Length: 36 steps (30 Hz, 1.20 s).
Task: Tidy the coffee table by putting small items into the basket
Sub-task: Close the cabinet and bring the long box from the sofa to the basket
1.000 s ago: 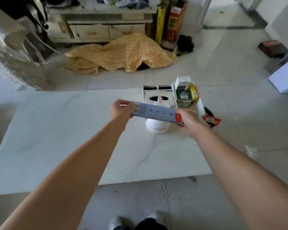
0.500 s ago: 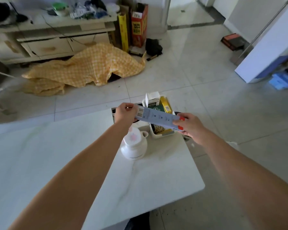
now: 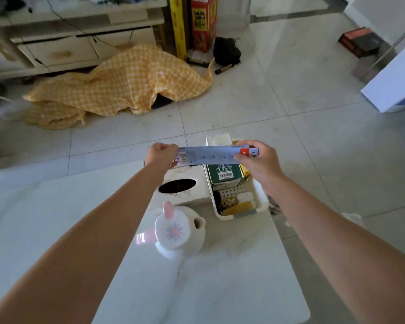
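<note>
Head view: left hand [image 3: 160, 155] and right hand [image 3: 257, 161] each pinch one end of a long blue-grey carton [image 3: 214, 155], held level above the white basket [image 3: 263, 202] at the coffee table's [image 3: 220, 288] far corner.

Barcodes show on the long box [image 3: 216, 156] and green box [image 3: 224, 172]; other print is unreadable

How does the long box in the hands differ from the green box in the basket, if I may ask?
The long box is slim and pale blue-grey with a red end; the green box is squat and dark. The long box is held level, left hand and right hand gripping its ends; the green box sits in the white basket. Both show a barcode.
</note>
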Each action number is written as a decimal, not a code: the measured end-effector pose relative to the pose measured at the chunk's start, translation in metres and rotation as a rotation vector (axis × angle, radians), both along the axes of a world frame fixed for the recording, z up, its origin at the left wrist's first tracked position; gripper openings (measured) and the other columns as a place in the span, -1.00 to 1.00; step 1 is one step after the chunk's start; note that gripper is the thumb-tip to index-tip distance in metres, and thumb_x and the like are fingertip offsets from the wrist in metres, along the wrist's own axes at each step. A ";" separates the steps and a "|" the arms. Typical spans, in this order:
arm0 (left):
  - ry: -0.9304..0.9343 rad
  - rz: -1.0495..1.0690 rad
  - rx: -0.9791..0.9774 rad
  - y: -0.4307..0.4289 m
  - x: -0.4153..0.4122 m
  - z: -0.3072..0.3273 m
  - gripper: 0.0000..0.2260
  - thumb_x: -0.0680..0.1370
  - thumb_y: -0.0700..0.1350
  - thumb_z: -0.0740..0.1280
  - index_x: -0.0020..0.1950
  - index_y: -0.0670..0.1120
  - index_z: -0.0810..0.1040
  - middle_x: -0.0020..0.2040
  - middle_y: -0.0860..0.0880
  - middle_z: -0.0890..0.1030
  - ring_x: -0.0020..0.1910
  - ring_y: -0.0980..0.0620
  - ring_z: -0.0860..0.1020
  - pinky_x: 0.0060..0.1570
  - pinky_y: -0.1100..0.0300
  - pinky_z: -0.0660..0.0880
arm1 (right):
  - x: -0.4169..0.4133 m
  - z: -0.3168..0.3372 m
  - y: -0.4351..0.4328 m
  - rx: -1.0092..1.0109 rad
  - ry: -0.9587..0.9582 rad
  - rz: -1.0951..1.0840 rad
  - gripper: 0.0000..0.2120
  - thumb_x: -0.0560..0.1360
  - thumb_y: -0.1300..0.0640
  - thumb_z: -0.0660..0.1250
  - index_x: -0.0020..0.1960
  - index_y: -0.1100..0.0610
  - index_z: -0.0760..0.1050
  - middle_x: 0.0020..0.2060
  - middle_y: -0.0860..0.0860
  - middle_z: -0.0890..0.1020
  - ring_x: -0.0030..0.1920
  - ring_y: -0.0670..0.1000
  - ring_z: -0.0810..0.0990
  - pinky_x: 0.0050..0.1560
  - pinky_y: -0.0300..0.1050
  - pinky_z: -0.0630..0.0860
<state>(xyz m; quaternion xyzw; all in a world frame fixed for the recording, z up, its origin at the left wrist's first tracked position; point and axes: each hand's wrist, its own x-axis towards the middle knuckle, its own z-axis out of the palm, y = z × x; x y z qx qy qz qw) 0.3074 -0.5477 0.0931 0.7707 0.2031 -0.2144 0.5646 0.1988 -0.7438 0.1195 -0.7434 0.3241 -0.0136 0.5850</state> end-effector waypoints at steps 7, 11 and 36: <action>0.028 -0.145 0.005 0.008 0.020 -0.035 -0.83 0.51 -0.20 0.35 0.09 -0.04 0.53 -0.12 -0.14 0.55 -0.17 -0.05 0.51 -0.09 0.17 0.52 | 0.055 -0.011 0.017 -0.162 -0.212 0.141 -0.77 0.40 0.22 0.41 -0.01 -0.04 0.63 -0.20 -0.15 0.65 -0.25 -0.21 0.57 -0.19 -0.33 0.48; -0.065 -0.305 0.111 -0.002 0.022 -0.035 -0.83 0.54 -0.16 0.34 0.12 -0.01 0.51 -0.21 0.05 0.47 -0.33 0.15 0.42 -0.42 0.46 0.38 | 0.083 -0.007 0.027 -0.354 -0.246 0.298 -0.71 0.41 0.26 0.38 0.07 0.00 0.64 -0.14 -0.09 0.62 -0.14 -0.11 0.55 -0.16 -0.33 0.41; 0.013 -0.300 0.026 -0.006 0.032 -0.019 -0.64 0.51 -0.21 0.23 0.27 0.01 0.53 -0.14 -0.05 0.54 -0.14 -0.02 0.47 -0.04 0.17 0.50 | 0.108 -0.031 0.039 -0.484 0.023 0.451 -0.67 0.54 0.28 0.23 0.26 0.11 0.55 0.19 0.08 0.62 0.14 0.06 0.59 -0.01 -0.21 0.44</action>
